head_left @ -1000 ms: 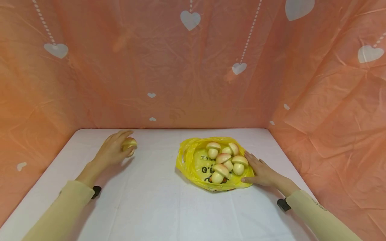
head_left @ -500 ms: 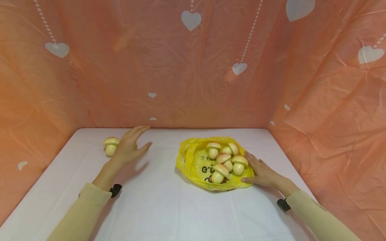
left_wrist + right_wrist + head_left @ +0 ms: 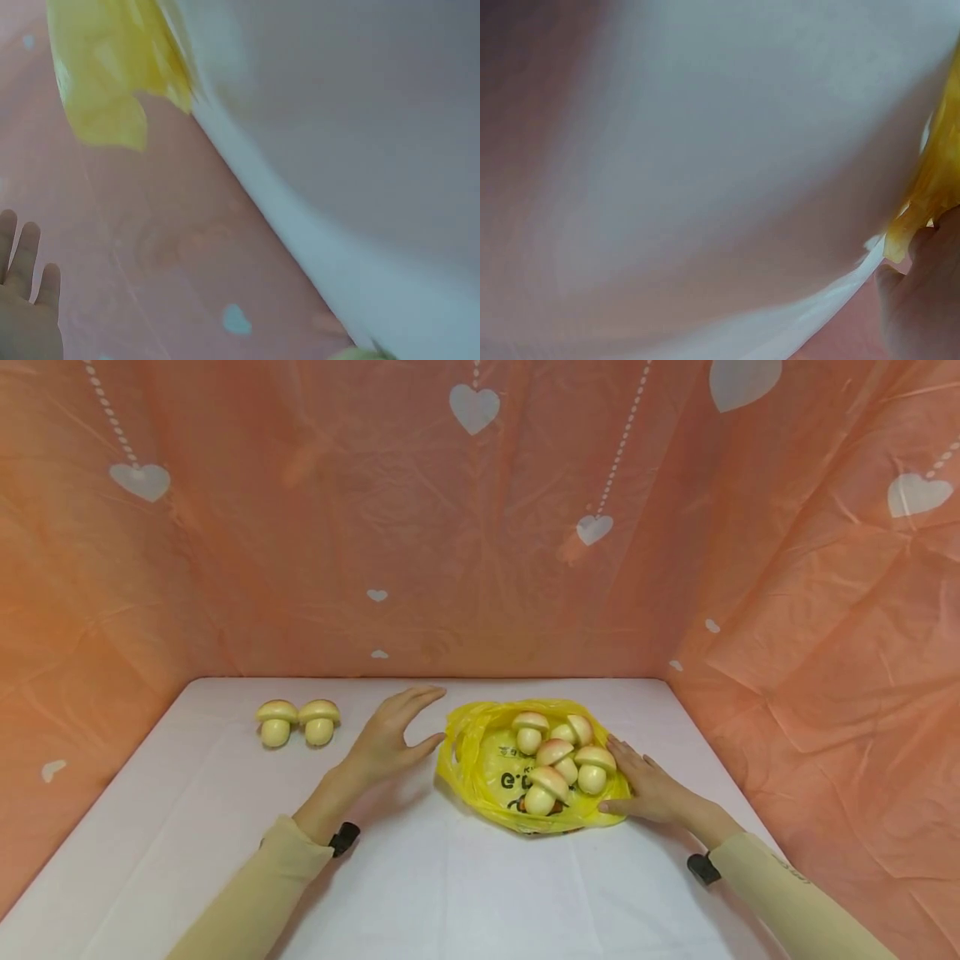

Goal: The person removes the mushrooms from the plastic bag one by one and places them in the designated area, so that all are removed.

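Two smooth mushrooms with cream stems and pinkish caps, a left mushroom [image 3: 276, 723] and a right mushroom [image 3: 318, 722], stand side by side at the far left of the table. My left hand [image 3: 386, 739] holds nothing; its fingers and thumb are spread apart, just left of a yellow plastic bag [image 3: 467, 777]. Several mushrooms [image 3: 546, 791] of the same kind lie inside the bag, whose mouth gapes wide. At the bag's right side my right hand [image 3: 652, 789] rests with extended fingers against the plastic. The right wrist view shows only part of that hand [image 3: 930, 292] beside the yellow plastic [image 3: 937, 180].
A white cloth covers the table [image 3: 390, 877]. Orange curtains [image 3: 480, 568] with pale hearts rise behind it and along both sides. Dark bands [image 3: 345, 840] sit at both wrists.
My left hand has let go of a mushroom beside another at the far left, then moved right toward the bag with fingers spread. My right hand and the bag have stayed in place.
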`<action>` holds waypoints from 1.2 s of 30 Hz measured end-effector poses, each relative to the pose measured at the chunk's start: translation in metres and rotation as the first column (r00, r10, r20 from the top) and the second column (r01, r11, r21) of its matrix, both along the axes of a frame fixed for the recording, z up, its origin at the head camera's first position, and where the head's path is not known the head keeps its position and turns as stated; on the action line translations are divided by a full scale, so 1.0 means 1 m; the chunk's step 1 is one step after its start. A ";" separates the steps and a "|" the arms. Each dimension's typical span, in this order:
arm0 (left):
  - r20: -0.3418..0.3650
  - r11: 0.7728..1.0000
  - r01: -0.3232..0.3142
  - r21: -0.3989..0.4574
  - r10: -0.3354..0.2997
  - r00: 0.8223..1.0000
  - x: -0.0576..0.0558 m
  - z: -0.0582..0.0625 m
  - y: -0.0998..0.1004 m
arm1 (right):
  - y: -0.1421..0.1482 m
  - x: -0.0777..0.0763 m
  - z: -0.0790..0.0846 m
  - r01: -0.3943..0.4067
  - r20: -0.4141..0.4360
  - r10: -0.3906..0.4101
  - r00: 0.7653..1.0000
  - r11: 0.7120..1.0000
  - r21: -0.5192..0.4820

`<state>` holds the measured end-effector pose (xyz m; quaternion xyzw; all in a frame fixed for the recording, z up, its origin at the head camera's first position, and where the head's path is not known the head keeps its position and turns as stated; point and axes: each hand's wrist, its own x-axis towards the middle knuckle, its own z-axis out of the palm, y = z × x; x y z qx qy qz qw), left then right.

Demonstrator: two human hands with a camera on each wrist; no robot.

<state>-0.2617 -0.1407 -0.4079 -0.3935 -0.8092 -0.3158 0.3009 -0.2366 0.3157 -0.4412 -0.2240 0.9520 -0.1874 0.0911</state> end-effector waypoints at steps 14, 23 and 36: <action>0.062 0.980 0.152 -0.129 -0.145 0.988 0.016 -0.013 0.068 | -0.001 0.000 0.001 0.002 0.014 -0.002 1.000 1.000 0.000; 0.163 0.916 0.240 -0.322 -0.196 0.967 0.018 -0.012 0.099 | -0.001 0.001 0.002 0.005 0.019 -0.005 1.000 1.000 0.001; 0.205 0.765 0.298 -0.571 -0.219 0.954 0.012 -0.011 0.122 | 0.000 0.000 0.001 0.014 0.020 -0.014 1.000 1.000 0.018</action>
